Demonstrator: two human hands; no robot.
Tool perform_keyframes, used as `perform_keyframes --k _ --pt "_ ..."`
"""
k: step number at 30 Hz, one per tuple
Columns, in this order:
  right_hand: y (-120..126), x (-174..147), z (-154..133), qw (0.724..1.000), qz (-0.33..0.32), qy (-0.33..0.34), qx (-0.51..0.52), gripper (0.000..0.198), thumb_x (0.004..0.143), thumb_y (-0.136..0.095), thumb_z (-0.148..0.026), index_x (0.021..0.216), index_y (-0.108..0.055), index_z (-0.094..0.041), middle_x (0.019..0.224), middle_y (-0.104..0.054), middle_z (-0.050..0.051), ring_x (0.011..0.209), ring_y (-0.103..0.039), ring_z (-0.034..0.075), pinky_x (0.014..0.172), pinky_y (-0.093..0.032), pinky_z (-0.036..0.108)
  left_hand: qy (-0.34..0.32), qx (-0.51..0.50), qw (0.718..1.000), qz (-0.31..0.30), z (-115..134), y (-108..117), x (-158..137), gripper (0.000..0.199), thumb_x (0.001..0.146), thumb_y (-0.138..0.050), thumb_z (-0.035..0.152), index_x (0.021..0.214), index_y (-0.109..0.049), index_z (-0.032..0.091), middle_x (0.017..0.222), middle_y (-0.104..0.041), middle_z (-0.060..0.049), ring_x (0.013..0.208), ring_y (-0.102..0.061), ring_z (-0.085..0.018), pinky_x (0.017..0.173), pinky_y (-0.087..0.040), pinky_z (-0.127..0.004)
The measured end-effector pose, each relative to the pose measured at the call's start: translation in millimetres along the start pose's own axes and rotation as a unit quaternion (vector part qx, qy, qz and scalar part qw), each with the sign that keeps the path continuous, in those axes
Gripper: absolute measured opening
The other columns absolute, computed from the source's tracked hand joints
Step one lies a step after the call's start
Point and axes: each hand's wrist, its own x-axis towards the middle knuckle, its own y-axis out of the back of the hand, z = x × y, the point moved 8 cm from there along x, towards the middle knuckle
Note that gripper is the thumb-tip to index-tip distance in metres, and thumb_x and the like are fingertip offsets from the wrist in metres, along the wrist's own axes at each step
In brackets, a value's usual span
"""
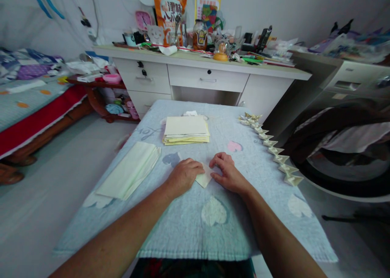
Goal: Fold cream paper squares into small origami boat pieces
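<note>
Nearest, one pale-blue cloth (170, 233), soft and fuzzy, printed with hearts. Above it, two bare hands with one small, flat, folded piece of paper (205, 180) between them on the cloth. Lays left hand (184, 176) over the paper's left edge, fingers together and lightly bent; cannot tell whether grasping. Holds right hand (227, 172) at the right edge, thumb and forefinger parted, released. To the left, one slanting pile of long, thin, creased sheets (129, 172), too tightly layered to count. To the right, one row of crisp, pointed paper shapes (276, 150), roughly ten. Farther off, one oblong stack of cream and yellow paper (186, 127). Beyond, one white desk (146, 72) with one glossy orange bag (168, 1), one glass jar (200, 36) and one pink clock (143, 20).
</note>
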Motion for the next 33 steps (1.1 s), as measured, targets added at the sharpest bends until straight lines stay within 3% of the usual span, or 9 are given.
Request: perform_keyframes --k 3,7,12,19,27,33 --pt "0.7 -2.8 -5.4 0.999 -0.041 0.027 0.015 0.017 0.078 -0.064 -0.022 0.095 -0.062 -0.023 0.106 -0.052 0.003 0.101 -0.045 0.02 0.091 -0.034 0.035 -0.01 -0.002 1.0 0.001 5.6 3.8 -3.0 0.025 0.09 -0.048 0.015 0.104 -0.067 0.021 0.108 -0.067 -0.004 0.098 -0.055 -0.02 0.089 -0.044 -0.035" --pt "-3.6 -4.1 -9.4 0.997 -0.061 0.042 0.019 0.026 0.074 -0.073 -0.026 0.098 -0.065 -0.026 0.103 -0.051 0.002 0.099 -0.045 0.02 0.092 -0.032 0.036 -0.015 -0.015 1.0 -0.002 11.3 9.0 -5.0 0.02 0.088 -0.053 0.02 0.103 -0.066 0.02 0.106 -0.066 -0.005 0.099 -0.055 -0.021 0.09 -0.043 -0.035" --pt "-10.2 -3.4 -11.1 0.996 -0.054 0.066 0.023 0.025 0.075 -0.075 -0.023 0.098 -0.07 -0.03 0.102 -0.051 0.002 0.101 -0.045 0.019 0.093 -0.03 0.037 -0.01 -0.052 0.999 0.0 6.4 9.7 -6.6 0.019 0.083 -0.06 0.021 0.102 -0.066 0.02 0.109 -0.065 -0.005 0.103 -0.055 -0.022 0.092 -0.043 -0.037" --pt "-9.5 -3.0 -8.1 0.995 -0.034 0.076 0.056 0.015 0.077 -0.074 -0.025 0.091 -0.072 -0.029 0.099 -0.055 0.002 0.1 -0.047 0.02 0.093 -0.029 0.039 -0.011 -0.085 0.996 -0.006 0.0 10.6 -10.4 0.034 0.072 -0.073 0.023 0.105 -0.066 0.023 0.117 -0.063 -0.005 0.109 -0.055 -0.023 0.096 -0.043 -0.038" --pt "-4.2 -1.3 -11.4 0.995 -0.014 0.079 0.065 0.006 0.081 -0.07 -0.024 0.087 -0.069 -0.023 0.097 -0.057 0.003 0.097 -0.048 0.019 0.089 -0.032 0.035 -0.025 -0.069 0.997 0.03 2.3 14.7 -10.8 0.008 0.082 -0.062 0.018 0.089 -0.067 0.019 0.102 -0.069 -0.005 0.097 -0.061 -0.02 0.088 -0.047 -0.035" --pt "-6.8 -2.5 -17.3 0.998 -0.016 0.064 0.022 0.028 0.071 -0.068 -0.012 0.096 -0.061 -0.021 0.097 -0.056 0.003 0.095 -0.045 0.02 0.087 -0.032 0.035 -0.035 -0.05 0.998 0.034 5.6 13.0 -10.7 0.011 0.087 -0.054 0.015 0.088 -0.064 0.018 0.092 -0.069 -0.004 0.092 -0.063 -0.019 0.085 -0.049 -0.033"
